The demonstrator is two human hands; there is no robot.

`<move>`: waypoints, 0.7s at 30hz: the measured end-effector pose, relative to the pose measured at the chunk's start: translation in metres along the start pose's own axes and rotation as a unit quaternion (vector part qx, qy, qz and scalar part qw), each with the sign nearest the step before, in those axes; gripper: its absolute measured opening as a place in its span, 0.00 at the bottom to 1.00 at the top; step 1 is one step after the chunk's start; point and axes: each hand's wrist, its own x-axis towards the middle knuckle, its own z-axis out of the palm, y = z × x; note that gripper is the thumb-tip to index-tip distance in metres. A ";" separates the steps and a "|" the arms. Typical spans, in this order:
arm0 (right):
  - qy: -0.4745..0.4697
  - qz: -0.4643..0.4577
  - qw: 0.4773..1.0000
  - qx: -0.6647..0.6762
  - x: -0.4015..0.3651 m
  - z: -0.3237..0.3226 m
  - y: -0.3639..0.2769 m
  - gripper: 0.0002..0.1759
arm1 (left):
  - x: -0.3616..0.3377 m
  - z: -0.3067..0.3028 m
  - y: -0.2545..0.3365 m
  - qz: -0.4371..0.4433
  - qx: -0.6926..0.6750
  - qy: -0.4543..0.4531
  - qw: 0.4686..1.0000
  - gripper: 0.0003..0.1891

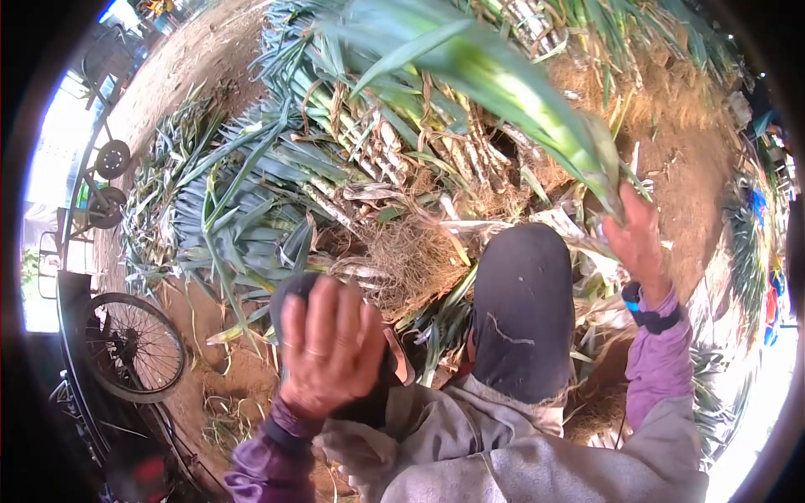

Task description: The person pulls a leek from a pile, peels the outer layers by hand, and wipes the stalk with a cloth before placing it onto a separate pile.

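Observation:
My right hand (637, 235) is closed around the lower end of a leafy green stalk (537, 105), whose blurred leaves reach up and to the left over the pile. Over my knee at the lower left, my left hand (331, 339) shows its back, with the fingers raised a little apart and nothing seen in them. Leek-like plants (243, 205) lie in a heap ahead of my knees, their blue-green leaves to the left. A tangle of pale roots (407, 256) sits just beyond my knees.
A bicycle wheel (134, 348) stands at the left, below a cart frame with small wheels (113, 159). Bare brown soil (683, 184) shows at the right, with more leafy plants (745, 243) beyond it. Dry leaves lie beside my right knee.

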 end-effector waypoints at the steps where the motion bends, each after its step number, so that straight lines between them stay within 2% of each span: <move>1: 0.007 -0.058 0.992 -0.109 0.003 -0.016 -0.011 0.14 | 0.007 -0.010 -0.014 -0.010 0.000 0.045 0.999 0.09; 2: 0.013 -0.129 0.979 -0.155 0.010 -0.037 -0.040 0.14 | 0.024 -0.025 -0.022 -0.053 0.051 0.081 0.994 0.14; 6: 0.039 -0.318 0.933 -0.162 0.023 -0.075 -0.120 0.14 | 0.078 -0.094 -0.052 -0.052 0.039 0.100 0.993 0.22; 8: 0.054 -0.420 0.898 -0.121 0.033 -0.086 -0.147 0.13 | 0.080 -0.113 -0.055 -0.069 -0.034 0.046 0.996 0.23; 11: 0.070 -0.465 0.870 -0.149 0.028 -0.088 -0.184 0.12 | 0.068 -0.132 -0.072 -0.117 -0.241 -0.100 0.958 0.18; 14: -0.026 -0.414 0.904 -0.102 0.031 -0.063 -0.189 0.11 | 0.049 -0.131 -0.070 -0.162 -0.280 -0.062 0.944 0.14; 17: -0.165 -0.367 0.907 0.120 0.030 -0.030 -0.203 0.10 | 0.035 -0.125 -0.074 -0.164 -0.282 -0.078 0.942 0.14; 18: -0.127 -0.386 0.901 0.152 0.030 -0.013 -0.204 0.13 | 0.031 -0.124 -0.073 -0.166 -0.269 -0.081 0.945 0.14; 21: -0.158 -0.308 0.882 0.320 0.027 0.016 -0.211 0.12 | 0.016 -0.117 -0.075 -0.190 -0.258 -0.107 0.941 0.14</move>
